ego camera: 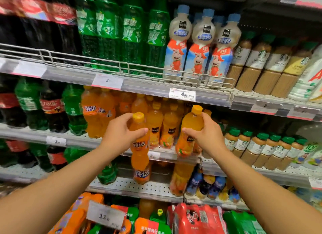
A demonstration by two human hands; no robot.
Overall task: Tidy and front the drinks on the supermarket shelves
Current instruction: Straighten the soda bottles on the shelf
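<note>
My left hand [120, 132] grips an orange Fanta bottle [140, 152] around its upper body, held upright in front of the middle shelf. My right hand [203, 132] grips an orange juice bottle [189, 138] with a yellow cap, tilted slightly to the right, just off the shelf edge. Behind both bottles stand several more orange juice bottles [168, 127] and Fanta bottles [97, 112] on the middle shelf [78, 140].
Green Sprite bottles [132, 35] and white milk drinks [198, 47] fill the upper shelf behind a wire rail. Coffee bottles [261, 148] stand to the right, cola and Sprite [50, 110] to the left. Multipacks [196, 219] sit at the bottom.
</note>
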